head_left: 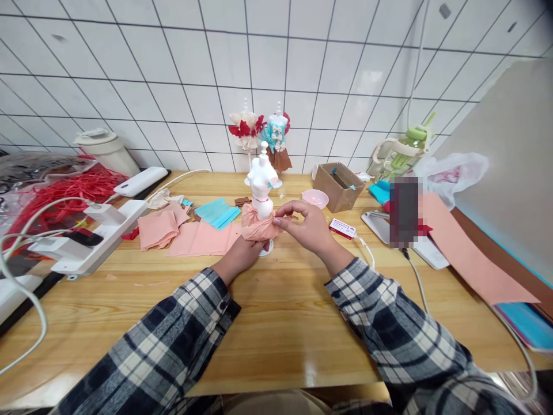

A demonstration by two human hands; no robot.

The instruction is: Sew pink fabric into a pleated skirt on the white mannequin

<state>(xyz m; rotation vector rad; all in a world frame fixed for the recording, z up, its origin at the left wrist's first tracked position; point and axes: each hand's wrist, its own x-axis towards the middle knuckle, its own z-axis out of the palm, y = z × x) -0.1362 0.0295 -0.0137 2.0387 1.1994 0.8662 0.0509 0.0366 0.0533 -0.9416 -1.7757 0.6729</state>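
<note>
A small white dress-form mannequin (261, 180) stands upright on the table, with gathered peach crepe paper (260, 226) around its hips. My left hand (244, 255) is closed below the paper, around the lower part of the mannequin, its fingers partly hidden. From the right, my right hand (305, 226) pinches the edge of the peach paper between thumb and fingers. Flat peach paper (199, 238) and folded turquoise paper (218, 213) lie just left of the mannequin.
Two dressed mannequins stand behind, by the tiled wall. A cardboard box (339, 187), pink bowl (315, 199) and small red-white box (343, 228) are on the right. A power strip (101, 239) with cables and red shredded paper (69, 193) occupy the left.
</note>
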